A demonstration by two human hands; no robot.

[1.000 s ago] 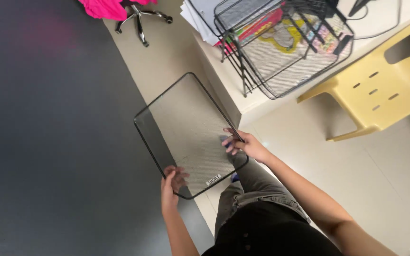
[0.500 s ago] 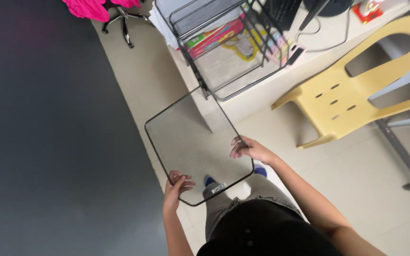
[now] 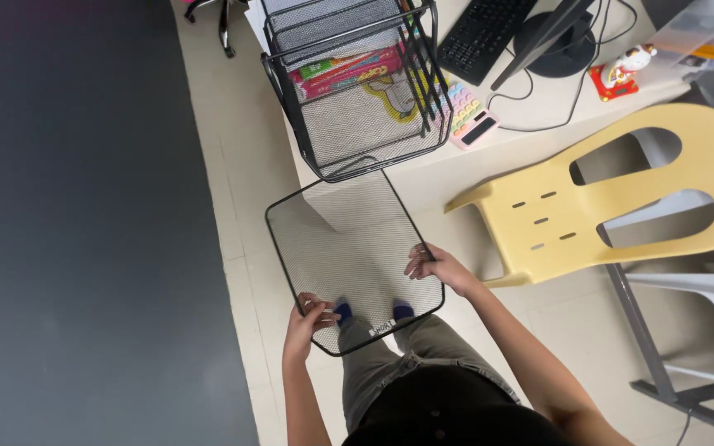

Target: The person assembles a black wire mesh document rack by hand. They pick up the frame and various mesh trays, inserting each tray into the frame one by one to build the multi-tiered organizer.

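Both hands grip a flat black mesh tray (image 3: 349, 256) by its near corners: the left hand (image 3: 306, 320) closed on the front-left rim, the right hand (image 3: 433, 266) closed on the right edge. The tray hangs level above the floor, its far edge just below the wire rack (image 3: 357, 91) on the tabletop (image 3: 539, 107). Sliding it in well likely calls for keeping it level and square to the rack's rails.

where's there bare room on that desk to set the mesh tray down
Bare desk shows along the near edge, between the wire rack and the tray in the left hand and right hand, and in a strip right of the pastel calculator. Farther back it is crowded: keyboard, monitor stand, cables, figurine.
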